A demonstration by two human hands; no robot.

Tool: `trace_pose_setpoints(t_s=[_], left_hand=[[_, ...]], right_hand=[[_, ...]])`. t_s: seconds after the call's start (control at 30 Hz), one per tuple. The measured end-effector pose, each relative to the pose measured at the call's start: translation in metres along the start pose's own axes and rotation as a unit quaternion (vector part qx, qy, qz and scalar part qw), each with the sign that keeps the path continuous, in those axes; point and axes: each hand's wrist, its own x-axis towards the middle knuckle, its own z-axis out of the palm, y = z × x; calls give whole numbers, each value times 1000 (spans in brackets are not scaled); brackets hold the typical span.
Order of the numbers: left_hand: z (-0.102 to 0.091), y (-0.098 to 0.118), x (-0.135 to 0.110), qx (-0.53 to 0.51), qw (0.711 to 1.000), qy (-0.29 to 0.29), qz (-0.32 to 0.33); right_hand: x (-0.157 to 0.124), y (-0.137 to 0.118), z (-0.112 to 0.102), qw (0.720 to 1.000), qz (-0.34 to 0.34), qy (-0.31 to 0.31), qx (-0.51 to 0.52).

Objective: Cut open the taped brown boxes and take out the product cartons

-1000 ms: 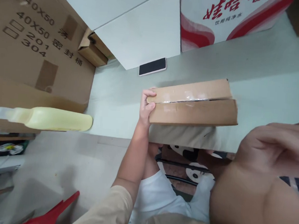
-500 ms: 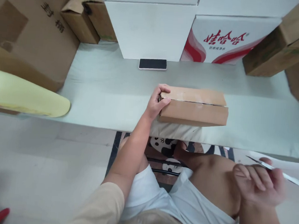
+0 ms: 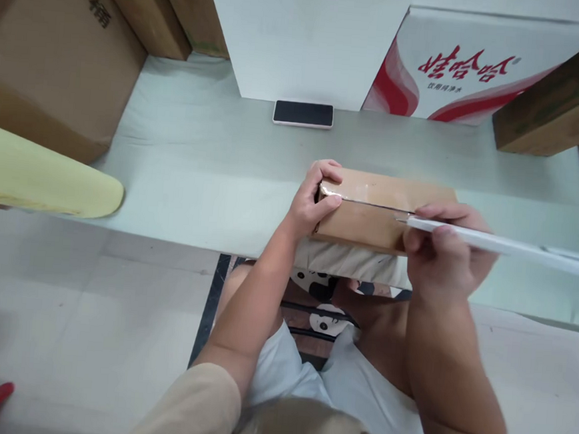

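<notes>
A small taped cardboard box (image 3: 364, 213) lies at the near edge of a pale green table (image 3: 213, 171). My left hand (image 3: 313, 202) is closed on the box's left end, thumb on the front face and fingers over the top. My right hand (image 3: 442, 252) is closed on a long white utility knife (image 3: 488, 243). The knife's tip rests on the taped seam along the top of the box, near its right end. The handle sticks out to the right over the table.
A black phone (image 3: 303, 113) lies at the back of the table against a white box (image 3: 303, 37). A red-and-white printed carton (image 3: 461, 70) and brown cartons (image 3: 553, 104) stand at the back right. A large brown carton (image 3: 46, 57) and a pale yellow bottle (image 3: 36, 177) sit at the left.
My right hand came up from beside my knee with the knife and set its tip on the box's seam. My left hand kept its hold on the box's left end.
</notes>
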Motion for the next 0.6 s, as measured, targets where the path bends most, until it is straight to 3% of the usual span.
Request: trace_pose_setpoints(t_s=[0.2,0.37,0.6], left_hand=[[-1,-5,1,28,999,15,16],[-2,-8,0,60,998,17,30],[-3,-9,-2,31,999,20,14]], right_hand=[[-10,3,2,985,-54,-64,-152],[-1,-1,10,965,-116,-109,-208],[-1,-5,12,939,-150,-140,-277]])
